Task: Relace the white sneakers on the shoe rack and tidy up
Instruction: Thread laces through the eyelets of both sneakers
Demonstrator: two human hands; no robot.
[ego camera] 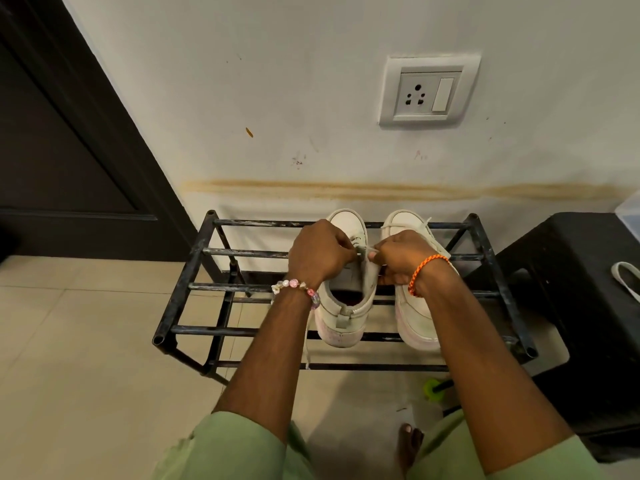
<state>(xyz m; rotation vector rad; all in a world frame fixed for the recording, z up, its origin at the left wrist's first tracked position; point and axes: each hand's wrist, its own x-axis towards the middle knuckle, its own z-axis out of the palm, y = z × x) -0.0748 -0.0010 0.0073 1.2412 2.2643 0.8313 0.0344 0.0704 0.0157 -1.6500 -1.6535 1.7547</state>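
Note:
Two white sneakers stand side by side on the top tier of a black metal shoe rack [194, 252], toes toward the wall. Over the left sneaker [346, 306], my left hand [320, 252] pinches a white lace [363, 250] near the eyelets. My right hand [403, 258] pinches the same lace from the other side, its wrist lying across the right sneaker [414, 320]. A loose lace end [307, 344] hangs down past the rack's front bar under my left wrist. The tongue and most eyelets are hidden by my hands.
A black stool [571, 271] stands right of the rack, with a white strip [625, 277] on its seat. A green-capped object [434, 389] lies on the tiled floor under the rack. A dark door [52, 150] is to the left, a wall socket [427, 91] above. My bare foot [408, 445] is below.

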